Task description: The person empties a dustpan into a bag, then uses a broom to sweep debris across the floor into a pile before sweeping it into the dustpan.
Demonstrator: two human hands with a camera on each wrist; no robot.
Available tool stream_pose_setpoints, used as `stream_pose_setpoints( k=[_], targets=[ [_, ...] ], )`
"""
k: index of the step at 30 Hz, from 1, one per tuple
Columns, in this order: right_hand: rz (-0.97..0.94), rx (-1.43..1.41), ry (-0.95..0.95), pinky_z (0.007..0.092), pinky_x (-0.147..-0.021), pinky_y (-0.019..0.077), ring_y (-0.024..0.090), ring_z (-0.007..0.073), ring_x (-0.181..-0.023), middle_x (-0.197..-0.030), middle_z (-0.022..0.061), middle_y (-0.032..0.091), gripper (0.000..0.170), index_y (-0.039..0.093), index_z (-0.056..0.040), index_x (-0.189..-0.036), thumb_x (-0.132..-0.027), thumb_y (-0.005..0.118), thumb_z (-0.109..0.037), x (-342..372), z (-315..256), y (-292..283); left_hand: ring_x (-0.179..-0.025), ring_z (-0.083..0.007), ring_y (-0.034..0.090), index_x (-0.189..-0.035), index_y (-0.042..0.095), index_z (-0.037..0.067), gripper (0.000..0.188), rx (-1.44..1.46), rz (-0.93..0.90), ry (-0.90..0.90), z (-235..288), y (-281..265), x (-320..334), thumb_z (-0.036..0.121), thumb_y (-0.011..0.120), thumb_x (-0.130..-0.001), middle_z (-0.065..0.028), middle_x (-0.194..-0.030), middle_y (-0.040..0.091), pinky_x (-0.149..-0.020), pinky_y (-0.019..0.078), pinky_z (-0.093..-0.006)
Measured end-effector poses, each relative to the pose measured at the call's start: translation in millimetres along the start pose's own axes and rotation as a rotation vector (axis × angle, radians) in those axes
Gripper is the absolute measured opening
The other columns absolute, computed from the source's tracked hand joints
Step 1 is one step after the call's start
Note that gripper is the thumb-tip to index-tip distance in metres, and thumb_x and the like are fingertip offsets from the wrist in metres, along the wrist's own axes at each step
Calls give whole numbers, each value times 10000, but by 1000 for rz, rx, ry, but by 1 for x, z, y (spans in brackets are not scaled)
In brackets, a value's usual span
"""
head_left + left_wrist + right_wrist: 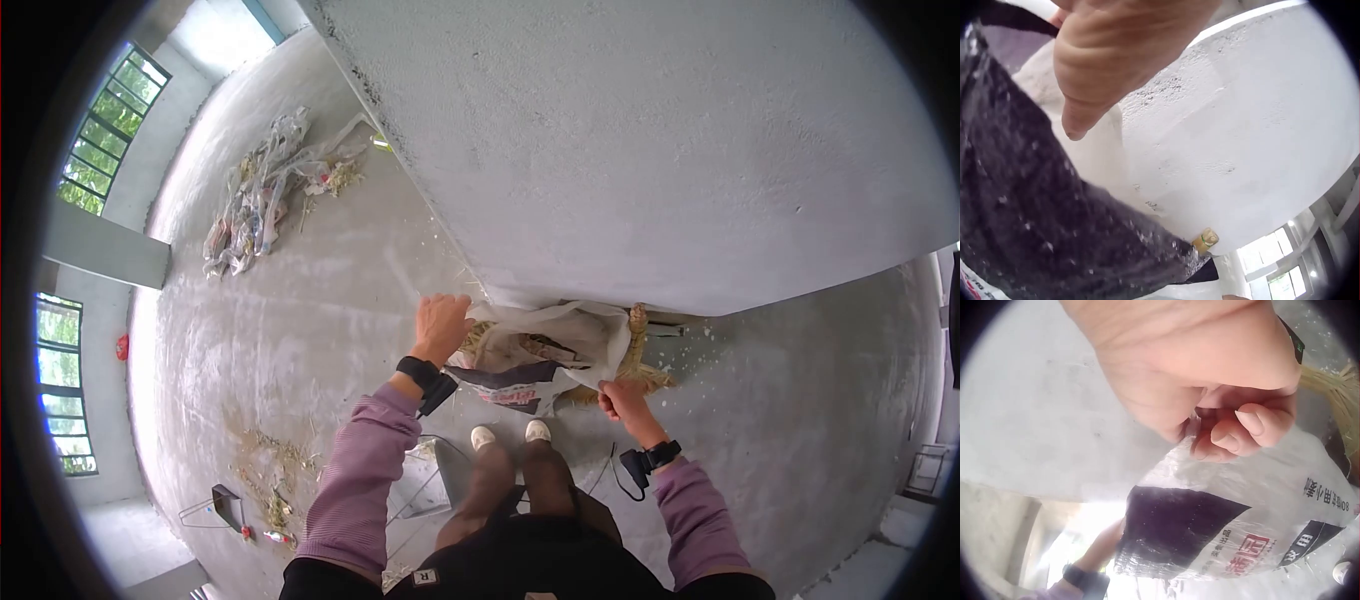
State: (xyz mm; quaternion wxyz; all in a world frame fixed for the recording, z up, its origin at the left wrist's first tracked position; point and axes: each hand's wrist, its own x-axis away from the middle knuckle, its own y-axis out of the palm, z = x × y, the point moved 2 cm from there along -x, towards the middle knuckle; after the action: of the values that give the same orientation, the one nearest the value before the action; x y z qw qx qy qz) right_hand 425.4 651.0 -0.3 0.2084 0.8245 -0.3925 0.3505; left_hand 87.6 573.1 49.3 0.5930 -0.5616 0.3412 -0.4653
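Note:
A white plastic sack (603, 330) with dark patches and red print stands open at the foot of the wall, with brownish litter inside. My left hand (442, 325) is at its left rim, fingers curled and partly hidden; in the left wrist view the thumb side of the hand (1116, 56) hangs beside the dark part of the sack (1041, 187). The right rim is pinched by my right hand (625, 405). Its curled fingers (1235, 434) and thumb grip a gathered edge of the sack (1272, 481). Between both hands the rim is stretched.
A straw broom (637, 345) leans right of the sack, against the white wall (640, 150). By my feet is a dustpan (425, 480). Plastic litter (260, 195) lies at the upper left, straw scraps (275, 480) and another dustpan (227, 507) at the lower left.

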Motion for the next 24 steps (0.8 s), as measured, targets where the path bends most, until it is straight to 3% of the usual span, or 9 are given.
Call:
stream_pose_setpoints(
  k=[3,7,11,13,17,19,22,24],
  targets=[
    [-35,5,7,225,-360,291,393,88,-400,-510,29,466,275,492,-46,-586,-816,513,-196,1,6,-4,-802,-277,580,-792,612,124,160,-75,-36,21,3,22,-2,273,608,-737,-102,-768,613,-727,409,-414],
    [-1,-109,-27,221,-372,298,406,84,-410,-516,32,472,277,479,-55,-572,-811,510,-192,5,5,-9,-731,-347,580,-668,606,80,251,107,-24,-99,-9,28,11,296,524,-766,-172,-737,608,-644,429,-455],
    [25,33,-139,222,-389,317,439,85,-433,-530,35,490,266,481,-62,-576,-807,510,-192,27,-9,-11,-768,-401,556,-713,587,34,303,384,-34,-383,-22,-9,28,308,471,-768,-209,-744,584,-658,429,-470],
    [123,-46,-88,223,-394,322,452,83,-444,-531,31,495,249,485,-65,-589,-804,511,-188,31,-10,-9,-766,-398,559,-722,598,35,309,399,-3,-458,-26,-7,31,313,470,-769,-213,-752,586,-661,428,-470],
    [49,40,-83,218,-399,323,450,83,-441,-550,24,509,225,498,-62,-636,-813,513,-199,0,2,-29,-773,-393,566,-758,622,37,328,464,31,-613,-35,26,27,325,466,-769,-217,-786,596,-662,429,-465],
    [53,177,-60,218,-401,322,443,85,-439,-561,23,513,233,504,-64,-655,-828,511,-219,-6,-7,-33,-772,-386,573,-773,631,32,325,492,38,-578,-35,32,20,321,482,-764,-213,-790,602,-661,439,-448],
    [19,66,-87,223,-409,327,426,89,-432,-552,15,496,275,512,-72,-680,-855,516,-285,-8,-12,-43,-759,-359,593,-832,633,23,322,593,29,-554,-31,28,25,315,520,-755,-192,-789,620,-663,457,-412],
    [24,-164,-86,223,-415,323,422,88,-440,-546,7,481,298,516,-80,-701,-864,519,-330,-12,-8,-54,-752,-328,606,-893,624,17,340,645,51,-538,-31,19,29,318,550,-753,-173,-802,633,-669,467,-389]
  ],
)
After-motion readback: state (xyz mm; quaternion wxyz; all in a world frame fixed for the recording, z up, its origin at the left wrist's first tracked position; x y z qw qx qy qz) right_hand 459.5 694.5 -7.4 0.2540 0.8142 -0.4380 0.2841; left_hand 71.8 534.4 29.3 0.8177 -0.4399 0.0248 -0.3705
